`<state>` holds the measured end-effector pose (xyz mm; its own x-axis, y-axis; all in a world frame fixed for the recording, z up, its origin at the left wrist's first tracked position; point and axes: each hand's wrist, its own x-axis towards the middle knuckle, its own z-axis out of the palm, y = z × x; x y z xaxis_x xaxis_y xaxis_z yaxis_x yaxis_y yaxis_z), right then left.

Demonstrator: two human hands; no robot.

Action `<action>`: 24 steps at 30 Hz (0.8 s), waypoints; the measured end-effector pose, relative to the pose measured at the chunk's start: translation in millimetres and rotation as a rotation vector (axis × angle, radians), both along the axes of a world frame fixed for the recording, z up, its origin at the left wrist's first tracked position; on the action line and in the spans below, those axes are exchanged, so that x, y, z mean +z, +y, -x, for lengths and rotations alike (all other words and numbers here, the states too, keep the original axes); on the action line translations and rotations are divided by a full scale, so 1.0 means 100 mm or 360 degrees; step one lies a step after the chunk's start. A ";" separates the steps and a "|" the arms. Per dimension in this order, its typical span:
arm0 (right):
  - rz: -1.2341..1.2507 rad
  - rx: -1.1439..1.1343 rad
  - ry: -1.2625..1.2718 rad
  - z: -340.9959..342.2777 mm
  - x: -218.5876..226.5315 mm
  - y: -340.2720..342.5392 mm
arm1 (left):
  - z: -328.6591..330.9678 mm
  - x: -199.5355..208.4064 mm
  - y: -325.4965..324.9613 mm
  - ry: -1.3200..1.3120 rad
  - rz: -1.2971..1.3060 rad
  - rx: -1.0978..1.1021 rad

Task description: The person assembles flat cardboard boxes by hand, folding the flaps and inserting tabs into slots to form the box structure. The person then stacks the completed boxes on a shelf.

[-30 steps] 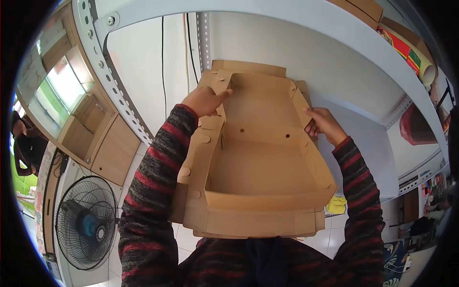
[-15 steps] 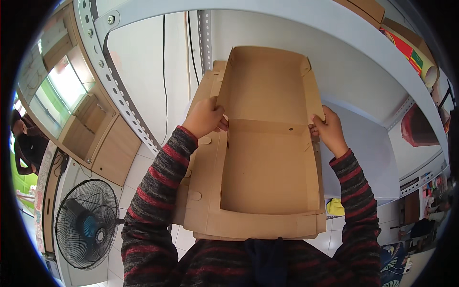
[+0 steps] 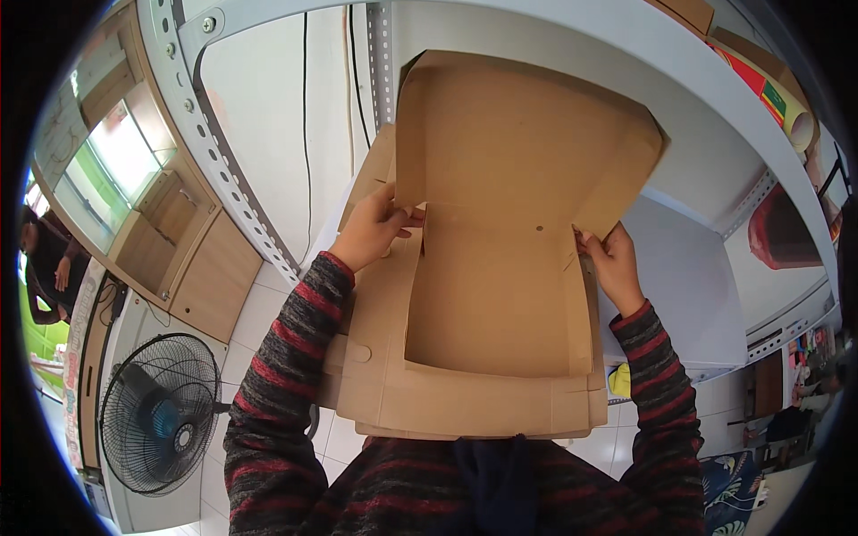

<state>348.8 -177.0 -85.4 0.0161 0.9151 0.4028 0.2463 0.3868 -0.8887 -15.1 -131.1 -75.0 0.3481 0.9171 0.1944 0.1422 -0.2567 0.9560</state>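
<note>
A brown cardboard box (image 3: 500, 299) lies in front of me with its lid (image 3: 527, 134) swung up at the far side. The lid's side flaps flare outward, and a small dark hole shows near the fold. At the left end of that fold, my left hand (image 3: 375, 230) is closed, pinching the box's edge. My right hand (image 3: 612, 263) grips the right side wall by the fold between thumb and fingers. Some fingertips are hidden behind the cardboard. Beneath the box lie flat cardboard sheets (image 3: 384, 393) with rounded tabs, stacked close to my body.
A grey perforated metal rack (image 3: 201, 116) frames the work area, with a pale grey surface (image 3: 679, 286) to the right. A black standing fan (image 3: 161, 415) is at the lower left. A yellow item (image 3: 620, 381) lies at the right. Another person (image 3: 54, 268) is at the far left.
The lid has tilted up toward me and its side flaps have spread wider. Both hands stay by the fold, the left shifted slightly left and the right slightly lower.
</note>
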 end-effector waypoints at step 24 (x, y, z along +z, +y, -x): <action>0.0074 0.0233 -0.0469 -0.02 0.43 -1.44 | 0.50 0.39 -1.51 0.0434 -0.0271 -0.0131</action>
<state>351.2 -320.9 -41.9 -0.2279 0.9167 0.3283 0.4400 0.3977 -0.8051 -64.6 -282.2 -35.6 0.4799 0.8462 0.2316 0.3593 -0.4305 0.8280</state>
